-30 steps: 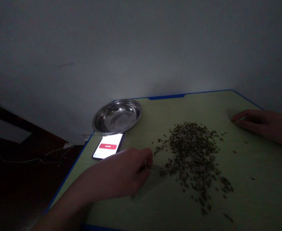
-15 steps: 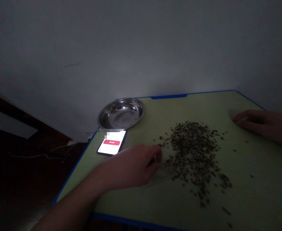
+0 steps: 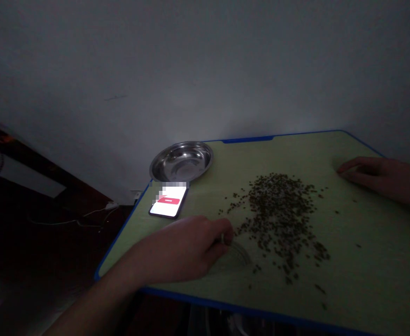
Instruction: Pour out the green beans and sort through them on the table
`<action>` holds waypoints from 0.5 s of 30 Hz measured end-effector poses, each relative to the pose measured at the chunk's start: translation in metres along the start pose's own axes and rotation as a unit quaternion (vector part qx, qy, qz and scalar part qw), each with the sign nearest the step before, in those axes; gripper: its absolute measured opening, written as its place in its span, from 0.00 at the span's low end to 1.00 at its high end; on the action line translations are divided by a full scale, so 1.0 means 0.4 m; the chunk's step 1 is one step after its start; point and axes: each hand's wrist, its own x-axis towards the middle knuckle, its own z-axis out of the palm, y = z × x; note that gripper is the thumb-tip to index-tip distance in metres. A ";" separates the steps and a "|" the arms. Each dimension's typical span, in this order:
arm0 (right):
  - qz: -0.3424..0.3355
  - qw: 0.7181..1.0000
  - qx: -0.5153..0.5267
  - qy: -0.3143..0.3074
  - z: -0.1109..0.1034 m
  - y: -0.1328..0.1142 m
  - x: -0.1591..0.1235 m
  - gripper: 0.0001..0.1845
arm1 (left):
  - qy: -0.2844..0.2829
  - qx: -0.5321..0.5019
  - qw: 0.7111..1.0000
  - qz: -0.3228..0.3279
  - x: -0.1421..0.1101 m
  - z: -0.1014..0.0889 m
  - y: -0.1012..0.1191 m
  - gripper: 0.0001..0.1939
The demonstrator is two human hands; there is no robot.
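A loose pile of small dark seeds or grains (image 3: 278, 205) lies spread on the green table. My left hand (image 3: 198, 247) is closed at the pile's left side, its thumb and fingers pinching the edge of a clear round piece with a curved rim (image 3: 241, 254). Most of that piece is hidden behind the hand, so whether it is a dish or a lid cannot be made out. At the table's right side rests my right hand (image 3: 376, 177), fingers loosely stretched, with a gap between thumb and forefinger. Nothing shows in it, and it is apart from the pile.
A shiny metal basin (image 3: 182, 163) stands at the table's back left corner. In front of it lies a phone (image 3: 170, 200) with a lit screen. The green table (image 3: 330, 149) has a blue edge and meets a grey wall. A white cable (image 3: 75, 221) runs across the dark floor.
My left hand has drawn slightly nearer the front edge with the clear piece, whose curved rim now shows more plainly. My right hand stays in place. The view has shifted a little.
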 end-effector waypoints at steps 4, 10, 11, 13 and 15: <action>-0.003 1.000 0.003 -0.005 0.001 0.000 0.001 0.23 | 0.009 0.007 1.000 0.005 -0.009 0.004 0.006 0.09; 0.009 1.000 -0.001 -0.004 -0.003 -0.014 -0.002 0.26 | 0.040 0.026 0.999 0.017 0.005 0.006 0.017 0.08; 0.011 1.000 -0.004 -0.005 -0.004 -0.018 -0.003 0.26 | 0.038 0.026 0.999 0.021 0.009 0.008 0.017 0.08; 0.011 1.000 -0.003 -0.009 -0.006 -0.024 -0.004 0.25 | 0.031 0.025 0.999 0.025 0.014 0.012 0.017 0.08; 0.013 1.000 -0.001 -0.012 -0.007 -0.026 -0.005 0.25 | 0.024 0.025 0.999 0.026 0.017 0.016 0.016 0.09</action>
